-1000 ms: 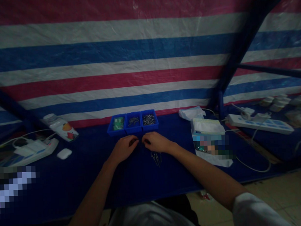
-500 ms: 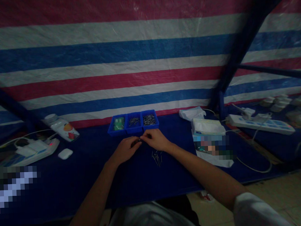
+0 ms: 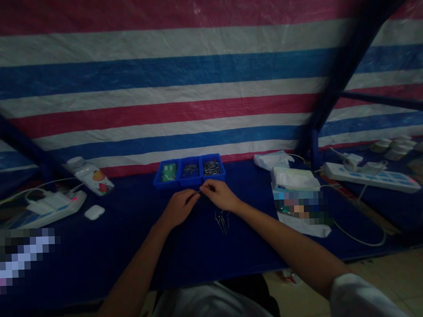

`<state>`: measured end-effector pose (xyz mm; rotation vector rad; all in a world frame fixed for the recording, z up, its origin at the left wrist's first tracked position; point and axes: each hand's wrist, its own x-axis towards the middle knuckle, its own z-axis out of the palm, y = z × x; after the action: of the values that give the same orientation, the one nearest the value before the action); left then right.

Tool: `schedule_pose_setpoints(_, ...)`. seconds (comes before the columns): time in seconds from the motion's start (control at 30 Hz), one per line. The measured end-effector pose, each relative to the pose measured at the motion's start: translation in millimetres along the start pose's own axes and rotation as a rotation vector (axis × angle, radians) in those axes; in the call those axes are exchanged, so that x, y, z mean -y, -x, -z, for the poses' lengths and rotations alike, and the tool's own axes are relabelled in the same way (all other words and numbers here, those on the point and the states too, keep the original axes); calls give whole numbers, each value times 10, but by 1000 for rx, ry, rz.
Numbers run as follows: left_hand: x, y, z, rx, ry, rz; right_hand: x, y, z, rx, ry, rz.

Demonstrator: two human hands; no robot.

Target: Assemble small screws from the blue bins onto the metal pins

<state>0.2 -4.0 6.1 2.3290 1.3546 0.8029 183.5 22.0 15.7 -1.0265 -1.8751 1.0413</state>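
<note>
My left hand [image 3: 180,206] and my right hand [image 3: 218,194] meet fingertip to fingertip above the dark blue table. Both are closed in a pinch, and whatever sits between the fingers is too small and dark to name. Just below my right hand lies a loose group of thin metal screws or pins [image 3: 222,222]. Beyond the hands stand three joined blue bins: the left bin [image 3: 157,182] holds green packets, the middle bin [image 3: 189,181] small metal pieces, and the right bin [image 3: 222,171] a fuller heap of metal parts.
At left are a white bottle [image 3: 90,175], a power strip [image 3: 66,210] and a white earbud-style case [image 3: 94,212]. To the right lie a tissue pack [image 3: 295,178], a white plastic bag [image 3: 274,160] and another power strip [image 3: 368,176] with cables. A striped tarp [image 3: 195,85] hangs behind.
The fingertips have shifted slightly, and the small dark piece seen between them is now harder to see. The whole view has moved a little; the bins and loose metal pieces stay put.
</note>
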Motion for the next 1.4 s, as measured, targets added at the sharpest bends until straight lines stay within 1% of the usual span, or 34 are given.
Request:
schedule_pose_setpoints(0.13,21,25,58,-64,47,48,30,-30,60,86,-338,-68)
schedule_pose_setpoints(0.23,59,38,90,-129,67,64,13,-32,97,93,-482,-116)
schedule_pose_setpoints(0.3,81,42,99,-151,65,59,-13,-37,95,79,-501,-180)
schedule_pose_setpoints(0.4,90,42,98,-161,58,43,-41,-80,52,70,-459,-278)
schedule_pose_setpoints(0.53,72,38,97,-155,52,35,-24,-173,15,14,-457,-287)
schedule_pose_setpoints(0.6,63,36,101,-150,47,36,-5,-187,63,19,-327,-259)
schedule_pose_setpoints(0.63,60,35,102,-146,42,40,4,-175,109,46,-198,-224)
schedule_pose_setpoints(0.73,55,32,103,-130,27,49,26,-77,302,158,351,-75)
schedule_pose_setpoints(0.8,52,31,99,-112,20,53,43,11,426,220,661,-80)
schedule_pose_setpoints(0.87,50,29,91,-99,17,56,61,79,505,303,815,-120)
schedule_pose_setpoints(0.97,49,26,81,-88,13,57,75,119,526,425,865,-140)
schedule_pose_setpoints(1.03,46,24,79,-87,9,57,67,118,504,466,866,-146)
schedule_pose_setpoints(1.23,24,22,80,-82,13,51,-6,106,448,492,848,-122)
schedule_pose_setpoints(1.4,34,19,71,-72,-2,66,-13,99,438,452,774,-110)
